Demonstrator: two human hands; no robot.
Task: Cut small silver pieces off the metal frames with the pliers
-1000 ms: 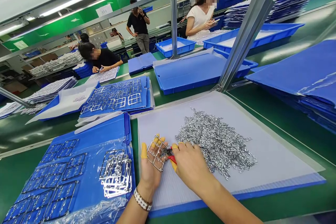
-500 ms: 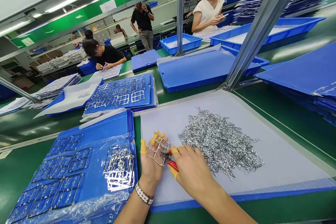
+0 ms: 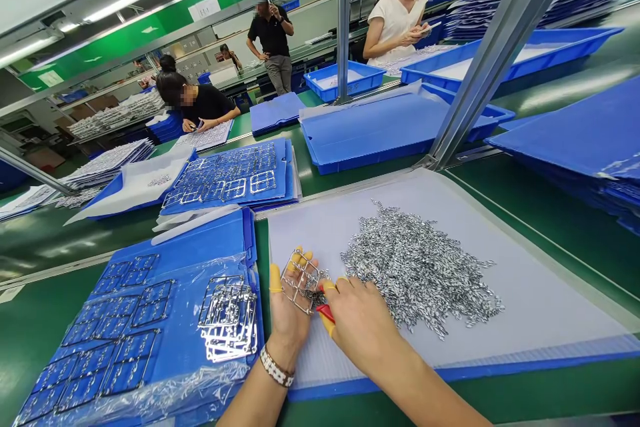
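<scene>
Low in the middle of the frame, my left hand [image 3: 287, 307] is closed on a small metal frame [image 3: 300, 280], held tilted up off the white sheet [image 3: 525, 293] with my fingers behind it and my thumb standing free at its left. Yellow finger caps [image 3: 275, 278] cover the thumb and fingertips, and a beaded bracelet [image 3: 276, 368] sits on that wrist. My right hand [image 3: 363, 323], just right of the left and touching it, is wrapped around a red-handled cutter [image 3: 326, 312]; its tip meets the lower right edge of the frame, though my knuckles hide most of the tool. A wide pile of small shiny metal pieces [image 3: 417, 270] lies on the sheet just right of my hands. At lower left, a short stack of frames [image 3: 227, 317] rests on a blue tray [image 3: 210, 240] under clear plastic film. Toward the upper left a person in black [image 3: 200, 103] sits bent over a table, another in black [image 3: 273, 37] stands behind, and a person in a white top [image 3: 395, 20] stands at top centre.
</scene>
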